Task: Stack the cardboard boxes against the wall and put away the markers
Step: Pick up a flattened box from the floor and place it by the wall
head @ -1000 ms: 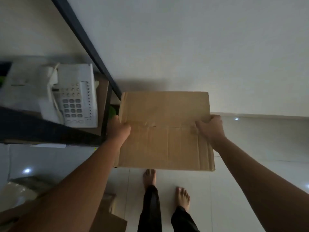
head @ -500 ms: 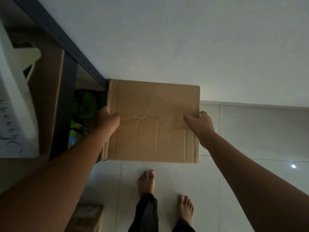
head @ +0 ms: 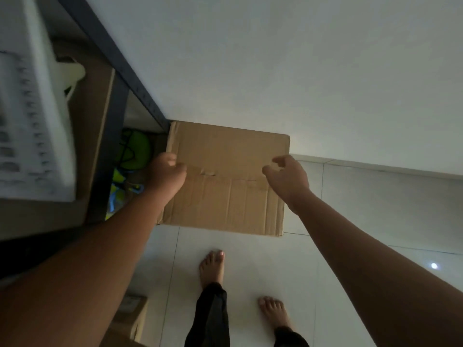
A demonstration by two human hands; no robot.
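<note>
reaching forward over the floor (head: pixel 250 271), both arms stretch toward a cardboard box (head: pixel 225 186) that sits at the middle of the view, its far edge against the wall (head: pixel 275 58) at twelve o'clock and its left far corner touching the dark metal post of a shelf rack (head: pixel 117 68) at ten o'clock. the box is closed, with a seam running across its top face between the two hands. the left hand (head: pixel 166 175) is at the box's nine o'clock edge, fingers curled in over the edge beside the seam; whether they actually clamp the cardboard cannot be told. the right hand (head: pixel 288 177) hovers at the box's three o'clock edge, fingers loosely bent and parted, thumb and forefinger apart, with nothing between them. on the rack at nine o'clock lies a blurred white telephone (head: pixel 30 126) on a brown board, and under it, just left of the box, a green and yellow bundle (head: pixel 132 151) shows in the lower shelf. two bare feet stand at six o'clock on the pale tiles, dark trouser legs above them. a second, smaller cardboard box (head: pixel 131 319) sits on the floor at seven o'clock, partly hidden by the left forearm. a small bright light spot reflects on the tiles at four o'clock.
</note>
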